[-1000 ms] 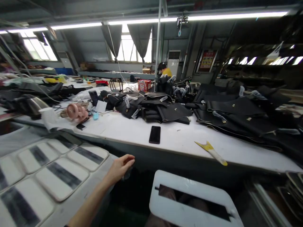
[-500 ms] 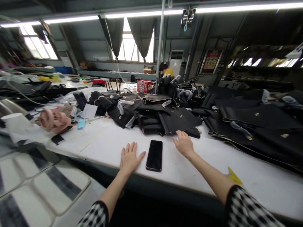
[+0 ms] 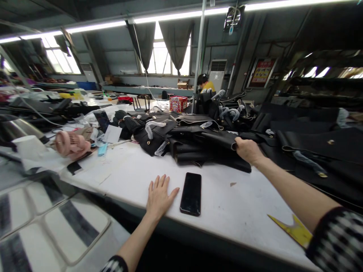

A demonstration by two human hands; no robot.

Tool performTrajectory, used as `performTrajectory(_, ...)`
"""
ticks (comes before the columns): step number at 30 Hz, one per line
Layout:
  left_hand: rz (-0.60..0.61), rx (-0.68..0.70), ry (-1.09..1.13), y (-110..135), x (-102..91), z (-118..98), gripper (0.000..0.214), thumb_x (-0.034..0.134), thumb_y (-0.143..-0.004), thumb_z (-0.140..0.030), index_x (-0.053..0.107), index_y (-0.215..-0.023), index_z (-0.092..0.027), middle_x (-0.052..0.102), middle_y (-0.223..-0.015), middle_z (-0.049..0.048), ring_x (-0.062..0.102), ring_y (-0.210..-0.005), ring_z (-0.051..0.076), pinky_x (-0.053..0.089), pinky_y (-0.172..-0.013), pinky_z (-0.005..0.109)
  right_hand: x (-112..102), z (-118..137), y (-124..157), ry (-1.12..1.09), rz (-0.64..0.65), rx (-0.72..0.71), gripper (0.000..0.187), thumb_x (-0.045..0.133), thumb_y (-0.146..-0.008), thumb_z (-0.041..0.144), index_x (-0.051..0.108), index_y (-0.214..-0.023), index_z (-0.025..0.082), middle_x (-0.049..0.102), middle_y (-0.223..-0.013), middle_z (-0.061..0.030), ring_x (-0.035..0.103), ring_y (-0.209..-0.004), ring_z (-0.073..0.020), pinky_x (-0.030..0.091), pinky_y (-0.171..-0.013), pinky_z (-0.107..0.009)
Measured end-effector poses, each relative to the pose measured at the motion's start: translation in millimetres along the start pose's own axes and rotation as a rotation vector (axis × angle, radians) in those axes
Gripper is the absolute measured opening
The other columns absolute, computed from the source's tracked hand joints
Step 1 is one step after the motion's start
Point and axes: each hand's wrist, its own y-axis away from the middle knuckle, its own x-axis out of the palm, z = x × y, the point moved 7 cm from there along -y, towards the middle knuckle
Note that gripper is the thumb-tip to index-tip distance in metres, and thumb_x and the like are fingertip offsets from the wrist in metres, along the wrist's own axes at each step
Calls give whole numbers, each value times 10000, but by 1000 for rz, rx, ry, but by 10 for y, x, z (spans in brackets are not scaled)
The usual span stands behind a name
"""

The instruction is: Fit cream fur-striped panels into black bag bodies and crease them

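My right hand (image 3: 249, 150) is closed on the edge of a black leather piece (image 3: 219, 139), whose near corner is lifted off the pile. More folded black leather (image 3: 195, 153) lies beneath it. My left hand (image 3: 159, 196) rests flat on the white tabletop (image 3: 127, 166), fingers spread, touching nothing else. Just right of it lies a black smartphone (image 3: 191, 193), screen dark. Left of the held piece, a black bag part (image 3: 153, 138) with a small metal fitting and plastic-wrapped handles leans on the heap.
A pink fan (image 3: 70, 143), a blue face mask (image 3: 102, 149) and a white card (image 3: 112, 133) sit at left. Black leather pieces (image 3: 314, 151) are stacked at right. A yellow pointed tool (image 3: 296, 231) lies near the front edge. Behind the pole (image 3: 199, 56), a person (image 3: 206, 83) works.
My right hand has moved right and away from me, closed on the black leather piece and raised its edge. The left hand stays flat. The view has turned slightly left.
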Motion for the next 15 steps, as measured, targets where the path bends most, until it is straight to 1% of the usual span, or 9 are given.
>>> performTrajectory(2,-19,-9,97,2,-39,16,636,489,-880,-575,529,-1348,-146,426,-1480,145,272,-1409,366,128,-1153,557,-593,-304,79,19,-89,28,138,576,-906,157,645,-989,71,678,-791,-130,629,-729,-208,415,-696,-329)
performTrajectory(4,-37,-13,185,11,-110,8,612,537,-861,-519,541,-1327,-123,456,-1450,173,293,-1397,376,108,-1152,571,-1241,-536,260,27,-197,59,121,577,-875,86,657,-943,26,683,-787,-206,638,-741,-228,361,-653,-325)
performTrajectory(5,-46,-13,227,21,-160,-18,595,550,-854,-484,543,-1320,-115,471,-1435,185,306,-1391,376,95,-1153,574,-1563,-608,372,24,-249,67,115,574,-860,57,660,-922,11,685,-800,-224,640,-757,-224,343,-641,-319)
performTrajectory(7,-67,-8,334,55,-296,-142,560,561,-844,-424,542,-1309,-113,487,-1417,194,317,-1388,363,54,-1162,567,-2176,-660,608,10,-340,70,113,559,-841,24,660,-879,-12,693,-829,-201,637,-795,-191,325,-632,-288)
performTrajectory(9,-88,11,465,113,-480,-393,549,555,-847,-398,518,-1323,-126,468,-1434,182,305,-1400,332,19,-1175,536,-2719,-612,835,-1,-401,68,137,535,-847,34,652,-831,-35,694,-828,-135,625,-819,-151,308,-623,-248)
performTrajectory(11,-94,35,623,199,-687,-750,589,545,-866,-430,451,-1377,-155,419,-1477,151,293,-1410,299,66,-1188,496,-3175,-482,1063,-44,-435,47,193,510,-862,76,644,-796,-47,683,-809,-63,616,-814,-124,294,-613,-216)
performTrajectory(12,-85,43,709,250,-785,-948,622,533,-878,-470,402,-1412,-178,398,-1494,131,298,-1409,285,136,-1184,474,-3367,-388,1183,-97,-438,22,222,508,-865,115,646,-795,-45,679,-801,-33,615,-805,-117,296,-612,-208)
performTrajectory(13,-64,41,800,305,-871,-1139,659,509,-891,-523,351,-1440,-195,391,-1499,121,327,-1396,280,238,-1158,452,-3534,-282,1309,-171,-427,-5,254,507,-864,160,653,-806,-39,679,-794,-10,617,-796,-113,308,-618,-204)
performTrajectory(15,27,20,983,434,-995,-1475,668,365,-929,-620,328,-1443,-195,466,-1438,134,460,-1308,271,424,-1036,406,-3810,-66,1581,-339,-384,-35,331,486,-851,262,671,-840,-13,692,-787,18,630,-794,-113,349,-642,-221)
